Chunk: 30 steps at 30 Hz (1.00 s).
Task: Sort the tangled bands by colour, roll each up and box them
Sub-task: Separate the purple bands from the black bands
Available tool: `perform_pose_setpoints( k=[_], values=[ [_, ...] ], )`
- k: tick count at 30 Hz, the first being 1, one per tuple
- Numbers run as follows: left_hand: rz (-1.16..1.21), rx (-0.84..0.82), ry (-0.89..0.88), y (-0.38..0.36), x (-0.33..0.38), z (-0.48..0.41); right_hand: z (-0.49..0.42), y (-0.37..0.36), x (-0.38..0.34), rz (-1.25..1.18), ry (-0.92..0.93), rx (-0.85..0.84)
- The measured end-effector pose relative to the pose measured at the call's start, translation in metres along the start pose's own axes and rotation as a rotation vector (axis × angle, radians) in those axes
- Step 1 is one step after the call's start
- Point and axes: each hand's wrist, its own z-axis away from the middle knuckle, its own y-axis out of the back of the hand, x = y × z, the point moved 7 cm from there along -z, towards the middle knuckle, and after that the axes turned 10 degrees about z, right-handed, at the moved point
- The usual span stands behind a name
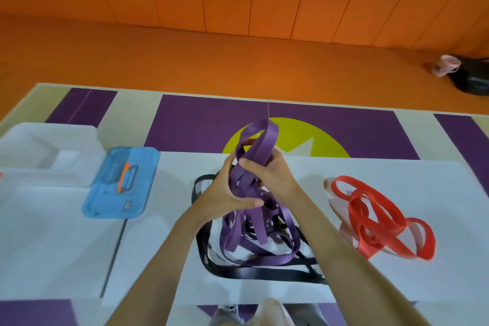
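Both hands meet over the middle of the white worktop (53, 259), each clamped on the purple bands (260, 137). The left hand (225, 193) comes in from the near left edge, fingers reaching up the far side of the bunch and thumb pressed across the strands from the near side. The right hand (270, 174) sits touching it on the right and slightly higher, its fingers curled over the top of the same gathered strands. Above the two hands a wide purple loop stands up and folds over. Below them the rest of the purple hangs in loose strips and pools on the worktop, between the forearms. There it lies tangled with the black bands (238, 274), which spread flat beneath it in a rough square, reaching toward the near edge. The black bands stay on the surface and neither hand grips them, though one strand passes just behind the left hand. The red bands (375, 217) lie apart in their own heap of loops toward the right edge, well clear of the right forearm. Toward the far left, a blue lid (119, 182) with an orange handle lies flat, its far end at the far edge. Just left of it, a clear box (47, 151) stands open at the far left corner. A dark seam runs through the worktop from the lid toward the near edge
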Motion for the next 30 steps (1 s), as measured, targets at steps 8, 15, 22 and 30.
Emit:
perform_pose_setpoints(
  k=[8,15,22,30],
  values=[
    [-0.164,0.178,-0.009,0.059,0.042,0.031,-0.015,-0.036,-0.037,0.153,0.121,-0.037],
    [-0.087,0.498,0.209,0.12,0.019,0.048,-0.009,-0.007,0.066,0.296,-0.053,-0.17],
    [-0.211,0.647,0.427,0.167,-0.098,0.039,0.037,0.045,0.217,0.794,-0.341,-0.124],
    [-0.403,0.653,0.52,0.159,-0.183,0.035,0.072,0.038,0.257,0.859,-0.387,-0.368]
  ],
)
